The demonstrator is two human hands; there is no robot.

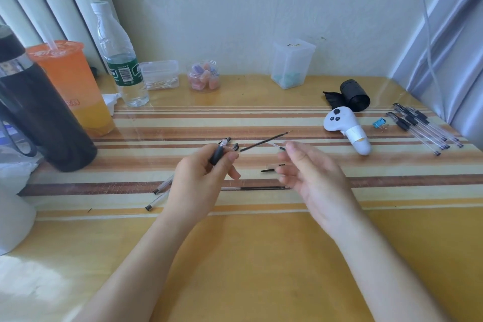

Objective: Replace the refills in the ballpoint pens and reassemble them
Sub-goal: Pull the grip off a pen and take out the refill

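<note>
Head: left hand (198, 178) grips pen barrel (218, 154); right hand (313, 178) raised, blurred.

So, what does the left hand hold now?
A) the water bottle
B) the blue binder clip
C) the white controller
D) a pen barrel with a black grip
D: the left hand has its fingers curled round the pen barrel at its black grip section.

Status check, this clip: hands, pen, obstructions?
Left hand grips black-grip pen barrel. Right hand blurred, grip unclear. Refill out of barrel, between the hands. Spare pens far right, no obstruction.
</note>
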